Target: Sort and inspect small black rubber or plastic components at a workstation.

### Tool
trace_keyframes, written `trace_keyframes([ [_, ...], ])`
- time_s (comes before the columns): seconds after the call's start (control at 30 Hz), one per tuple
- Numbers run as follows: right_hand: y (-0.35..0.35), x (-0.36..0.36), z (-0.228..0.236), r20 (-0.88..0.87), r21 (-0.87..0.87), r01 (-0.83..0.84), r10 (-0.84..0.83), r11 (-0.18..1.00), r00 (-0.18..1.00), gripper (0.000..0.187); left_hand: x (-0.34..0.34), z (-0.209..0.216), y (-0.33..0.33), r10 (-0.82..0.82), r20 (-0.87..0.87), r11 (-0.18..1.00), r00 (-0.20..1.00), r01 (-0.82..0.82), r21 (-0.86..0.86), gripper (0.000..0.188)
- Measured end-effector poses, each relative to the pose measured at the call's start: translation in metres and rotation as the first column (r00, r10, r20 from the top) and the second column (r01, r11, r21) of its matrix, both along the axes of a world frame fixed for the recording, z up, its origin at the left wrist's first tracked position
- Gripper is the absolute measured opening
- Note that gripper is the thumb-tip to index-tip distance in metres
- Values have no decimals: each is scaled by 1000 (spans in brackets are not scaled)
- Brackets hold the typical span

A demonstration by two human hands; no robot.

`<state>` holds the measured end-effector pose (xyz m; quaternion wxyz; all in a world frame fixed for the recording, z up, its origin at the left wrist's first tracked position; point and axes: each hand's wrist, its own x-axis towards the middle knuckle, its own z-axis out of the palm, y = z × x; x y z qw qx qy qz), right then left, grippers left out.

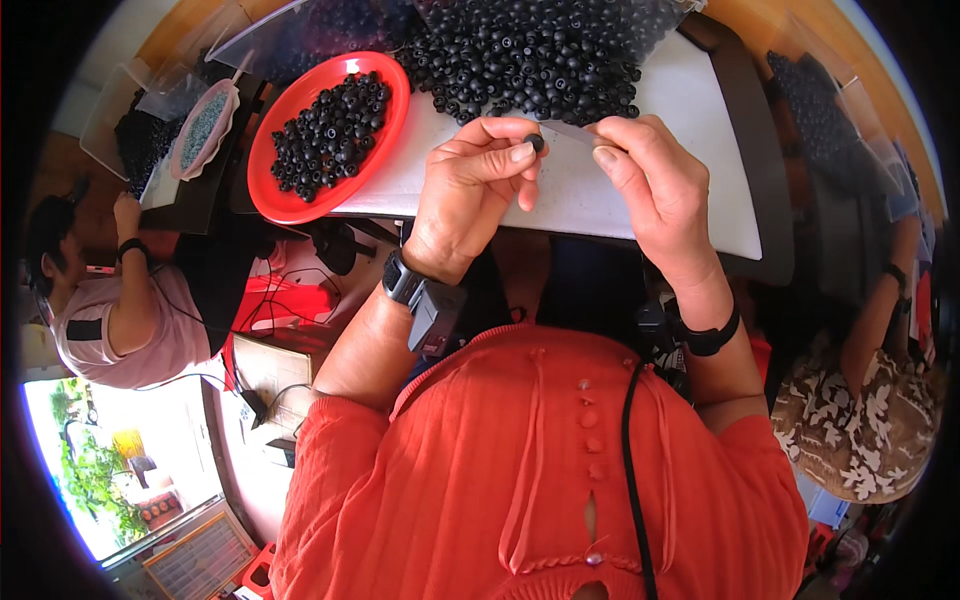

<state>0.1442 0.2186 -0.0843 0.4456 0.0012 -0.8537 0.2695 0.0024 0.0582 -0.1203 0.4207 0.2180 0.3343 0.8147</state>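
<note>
here, your left hand pinches a small black piece between thumb and finger.
your right hand holds a thin pale strip, long axis running leftward to the piece; whether they touch is unclear, and your grip hides its near end. the dark heap lies just beyond.
</note>
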Motion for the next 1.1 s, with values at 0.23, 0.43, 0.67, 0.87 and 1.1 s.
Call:
trace_keyframes([
  [0.23,-7,-7,-14,-102,182,-17,36,983,994,31,-1,-1,-1,-35,38,997,999,32,68,24],
  [0.43,-9,-11,-22,-122,173,49,-28,984,992,36,-1,-3,-1,-36,52,997,998,33,69,23],
  [0.67,-12,-16,-24,-69,193,86,-73,977,995,41,0,-5,0,-19,82,997,996,13,73,21],
  [0.87,-9,-14,-24,-23,267,115,-112,957,993,37,3,-1,1,-23,96,998,995,17,65,21],
  [1.1,-14,-10,-17,34,126,93,-98,988,995,26,3,4,-3,-42,56,999,998,41,8,19],
])
